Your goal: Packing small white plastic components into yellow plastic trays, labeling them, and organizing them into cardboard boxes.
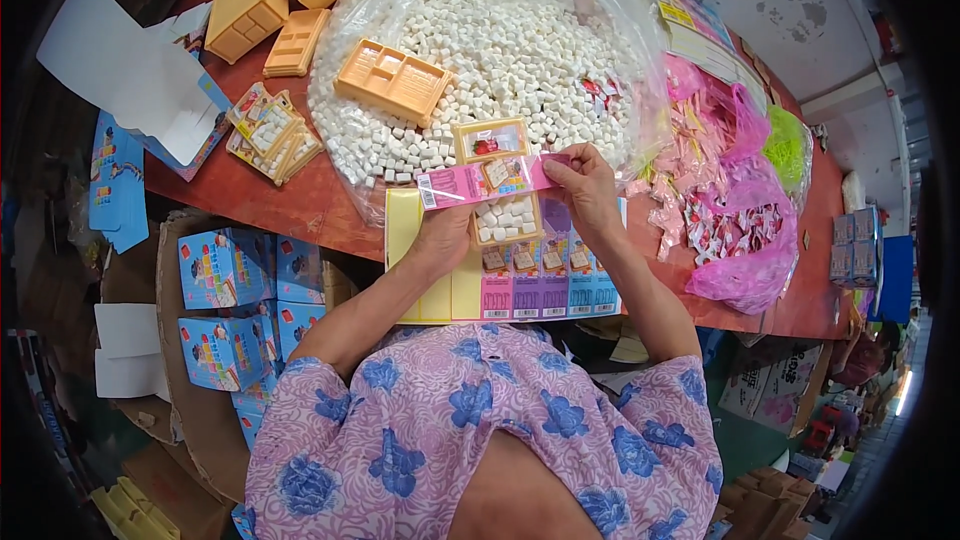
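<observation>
My left hand is closed on a small cream tray from its left side. White cubes fill the tray's near compartment, and a small red-and-white piece lies in its far one. Across the tray's middle runs a pink printed sticker strip. The thumb and fingers of my right hand pinch the strip's right end, while its left end lies over my left hand. Below the tray, sheets of pink, purple and blue stickers lie at the table's near edge, on yellow backing.
Beyond my hands spreads a large clear bag of white cubes, with stacked cream trays on it. Filled trays lie left. At right are a pink bag of wrapped pieces and pink sachets. A carton holds blue boxes.
</observation>
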The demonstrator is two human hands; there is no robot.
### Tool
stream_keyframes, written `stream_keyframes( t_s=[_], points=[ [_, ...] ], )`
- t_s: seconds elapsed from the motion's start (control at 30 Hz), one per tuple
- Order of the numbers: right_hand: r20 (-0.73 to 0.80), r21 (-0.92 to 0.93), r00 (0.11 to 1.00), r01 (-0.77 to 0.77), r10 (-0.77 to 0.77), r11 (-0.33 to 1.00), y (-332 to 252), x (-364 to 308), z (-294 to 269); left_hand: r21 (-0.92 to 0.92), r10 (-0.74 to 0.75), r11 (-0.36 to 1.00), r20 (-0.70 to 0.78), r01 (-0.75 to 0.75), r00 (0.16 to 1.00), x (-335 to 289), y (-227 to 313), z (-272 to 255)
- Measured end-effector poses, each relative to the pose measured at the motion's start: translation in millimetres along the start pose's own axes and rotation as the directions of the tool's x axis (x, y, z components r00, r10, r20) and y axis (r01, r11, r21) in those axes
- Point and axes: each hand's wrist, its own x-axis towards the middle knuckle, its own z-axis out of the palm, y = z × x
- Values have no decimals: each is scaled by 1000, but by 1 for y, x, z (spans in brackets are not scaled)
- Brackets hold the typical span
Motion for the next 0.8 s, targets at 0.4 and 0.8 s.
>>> stream_keyframes(
  t_s=[0.4, 0.8],
  points=[
    [101, -442, 902, 418, -419, 794, 7, -9, 22, 104, 111, 989, -30, -108, 993, -4, 5, -3],
    [265, -83, 958, -90, 109, 992, 3, -4, 20, 599, 178, 777, 85, -193, 980, 3, 11, 2]
  ],
)
